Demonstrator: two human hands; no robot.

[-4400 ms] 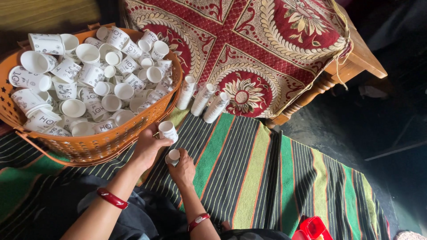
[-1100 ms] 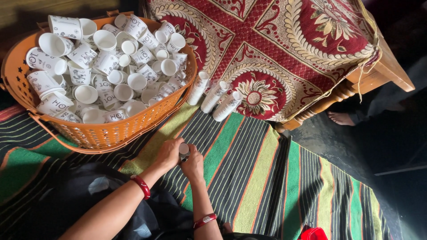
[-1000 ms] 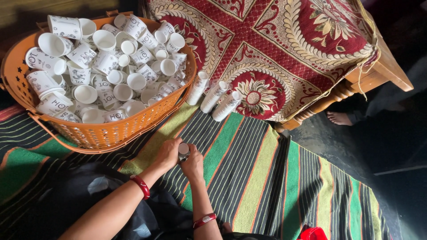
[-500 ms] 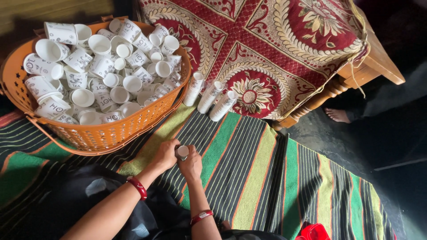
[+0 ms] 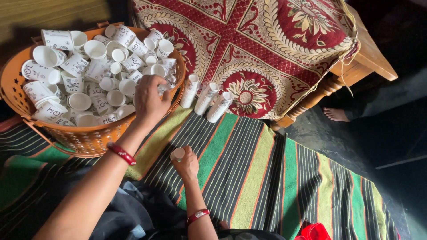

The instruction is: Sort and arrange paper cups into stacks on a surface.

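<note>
Striped rug (image 5: 284, 178) meets patterned red cloth (image 5: 267, 40).

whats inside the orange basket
The basket holds a loose heap of white paper cups. The left hand reaches in and covers some. The basket's bottom is hidden.

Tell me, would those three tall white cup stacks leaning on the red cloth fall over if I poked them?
Probably, yes. The cup stacks are tall and thin and only lean on the red cloth, so a poke would likely slide them sideways. They look like light paper cups, so they would probably topple softly, maybe roll on the striped mat.
</note>
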